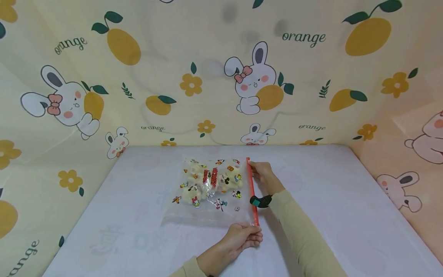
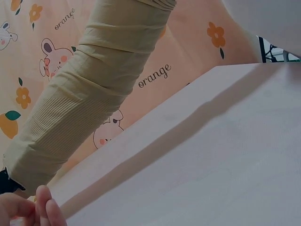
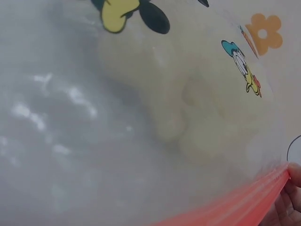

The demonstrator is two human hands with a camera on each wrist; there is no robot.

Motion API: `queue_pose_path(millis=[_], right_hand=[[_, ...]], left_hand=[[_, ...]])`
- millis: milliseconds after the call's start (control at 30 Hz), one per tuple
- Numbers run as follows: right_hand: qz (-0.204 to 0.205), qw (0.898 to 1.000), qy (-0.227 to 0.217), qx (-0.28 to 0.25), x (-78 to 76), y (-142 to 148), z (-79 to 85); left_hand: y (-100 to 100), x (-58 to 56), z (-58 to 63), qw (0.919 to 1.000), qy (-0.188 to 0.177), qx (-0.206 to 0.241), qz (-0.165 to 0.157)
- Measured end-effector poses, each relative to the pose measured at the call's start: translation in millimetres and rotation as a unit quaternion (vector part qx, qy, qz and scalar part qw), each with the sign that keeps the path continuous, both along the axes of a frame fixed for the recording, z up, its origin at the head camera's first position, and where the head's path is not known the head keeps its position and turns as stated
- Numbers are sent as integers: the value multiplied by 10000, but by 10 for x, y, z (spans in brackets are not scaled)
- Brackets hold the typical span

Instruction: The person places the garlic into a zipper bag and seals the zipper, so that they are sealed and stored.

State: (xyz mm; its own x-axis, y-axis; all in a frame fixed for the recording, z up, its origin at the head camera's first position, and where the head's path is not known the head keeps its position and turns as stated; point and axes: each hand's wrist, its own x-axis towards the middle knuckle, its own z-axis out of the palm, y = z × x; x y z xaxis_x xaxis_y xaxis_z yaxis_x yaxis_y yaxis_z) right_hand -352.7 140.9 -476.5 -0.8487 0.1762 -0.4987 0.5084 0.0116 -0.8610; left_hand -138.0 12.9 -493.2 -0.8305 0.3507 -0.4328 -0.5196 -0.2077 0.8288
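Observation:
A clear zip bag [image 1: 211,213] printed with small cartoon figures lies on the table, its red strip [image 1: 252,188] along the right edge. Pale, lumpy contents [image 3: 202,117] show through the plastic. My right hand [image 1: 263,173] pinches the far end of the strip, and the right wrist view shows its fingers [image 3: 292,197] at the red corner. At the near end, my left hand [image 1: 238,238] pinches the strip between thumb and fingers. Only the left fingertips [image 2: 43,207] appear in the left wrist view, low in the corner.
A white-covered table [image 1: 138,192] runs back to a cream cloth [image 1: 207,50] printed with rabbits and oranges. My right sleeve [image 1: 304,234] crosses the table's right half, with a dark wristband [image 1: 262,201] overlapping the red strip in the head view.

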Motion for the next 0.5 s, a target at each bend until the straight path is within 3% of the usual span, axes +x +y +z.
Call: queue_pose_path(millis=[500], right_hand=[[-144, 9998, 120, -59, -53, -8, -30]], left_hand=[[5, 1, -2, 10000, -15, -75, 16]])
